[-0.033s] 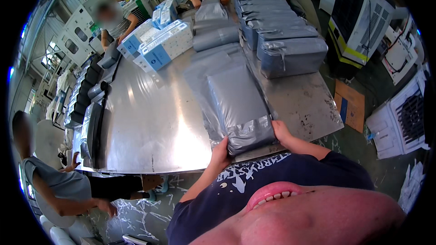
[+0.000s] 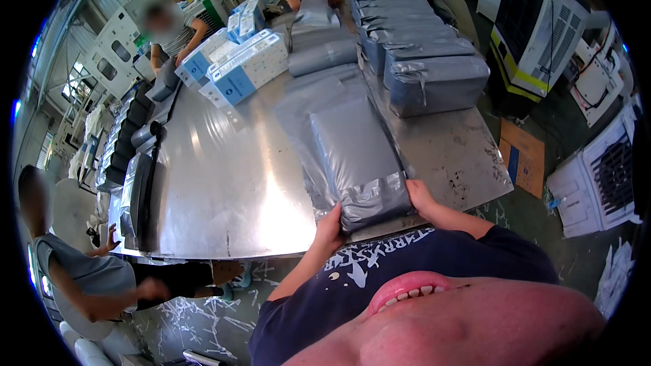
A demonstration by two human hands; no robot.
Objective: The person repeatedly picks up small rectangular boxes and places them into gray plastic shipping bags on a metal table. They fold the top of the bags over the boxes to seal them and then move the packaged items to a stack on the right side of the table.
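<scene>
In front of me, a grey plastic mailer bag (image 2: 356, 139) lies lengthwise on the metal table, filled into a block shape. Its near end has a shiny, wrinkled fold. My left hand (image 2: 330, 225) grips the near left corner, thumb on top and fingers partly hidden. My right hand (image 2: 422, 196) holds the near right side, its fingers tucked mostly out of sight against the plastic. Flat grey plastic spreads out along the bag's left side. Just beyond lies another grey package (image 2: 322, 57).
A row of wrapped grey parcels (image 2: 441, 87) stands at the right. Blue and white packs (image 2: 247, 71) sit farther back on the metal table (image 2: 217, 190). Dark packages (image 2: 135, 193) line its left edge. Co-workers stand at the left, far left and far end. A cooler (image 2: 539, 24) stands right.
The near-left co-worker's lower hand has risen and is blurred. At the far end, another person's hands have shifted slightly at a grey bag. My hands and the bag stay put.
</scene>
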